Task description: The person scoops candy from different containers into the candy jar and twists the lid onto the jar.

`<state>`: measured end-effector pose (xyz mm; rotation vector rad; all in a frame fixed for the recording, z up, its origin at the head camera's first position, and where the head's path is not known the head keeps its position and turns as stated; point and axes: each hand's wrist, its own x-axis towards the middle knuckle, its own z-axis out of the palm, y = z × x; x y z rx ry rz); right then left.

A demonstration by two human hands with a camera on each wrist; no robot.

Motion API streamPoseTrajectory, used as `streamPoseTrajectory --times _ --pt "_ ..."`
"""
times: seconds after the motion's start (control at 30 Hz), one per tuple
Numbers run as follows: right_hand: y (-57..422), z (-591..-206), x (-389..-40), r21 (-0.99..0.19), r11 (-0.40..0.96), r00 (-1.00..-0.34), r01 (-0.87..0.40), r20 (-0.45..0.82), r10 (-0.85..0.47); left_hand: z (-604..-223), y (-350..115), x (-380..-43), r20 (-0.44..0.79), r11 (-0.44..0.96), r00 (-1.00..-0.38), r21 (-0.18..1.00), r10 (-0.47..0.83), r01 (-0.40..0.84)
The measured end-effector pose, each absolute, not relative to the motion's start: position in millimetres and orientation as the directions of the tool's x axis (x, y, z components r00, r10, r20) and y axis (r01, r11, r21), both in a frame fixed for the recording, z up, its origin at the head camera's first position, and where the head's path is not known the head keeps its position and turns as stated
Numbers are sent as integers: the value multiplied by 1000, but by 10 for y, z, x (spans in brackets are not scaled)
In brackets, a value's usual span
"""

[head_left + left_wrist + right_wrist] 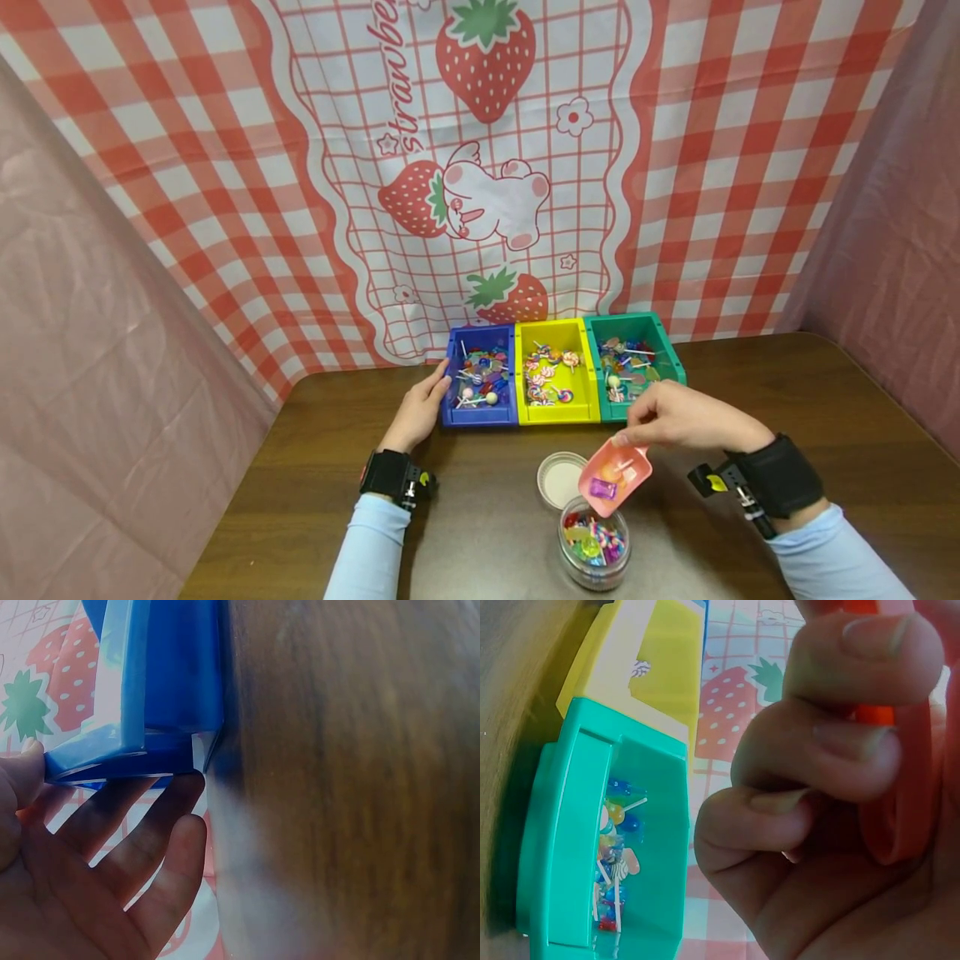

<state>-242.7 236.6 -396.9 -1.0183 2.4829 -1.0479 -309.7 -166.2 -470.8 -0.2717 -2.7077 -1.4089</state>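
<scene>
In the head view my right hand [693,417] grips the handle of a pink scoop [628,482], which is tipped over the mouth of a clear jar [592,575]. A purple candy-shaped piece [603,489] and something pale with a white stick lie in the scoop. Colourful small pieces fill much of the jar. The right wrist view shows curled fingers [840,750] around the scoop handle [911,787]. My left hand [414,414] holds the left side of the blue bin [480,415], thumb at its rim and fingers against the outer wall [172,667].
A yellow bin [558,413] with swirl lollipops stands between the blue bin and a green bin [669,350] of mixed pieces. Behind the jar lies a round white lid [558,483]. The wooden table [322,467] meets a strawberry-print cloth [720,208] at the back.
</scene>
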Motion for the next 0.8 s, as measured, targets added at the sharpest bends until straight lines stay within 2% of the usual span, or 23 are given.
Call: streamPoseTrajectory --times 0.8 --pt "2299 -3896 -2356 -643 533 -722 -549 44 -691 -4747 -1669 -3126 151 568 -982 800 116 190"
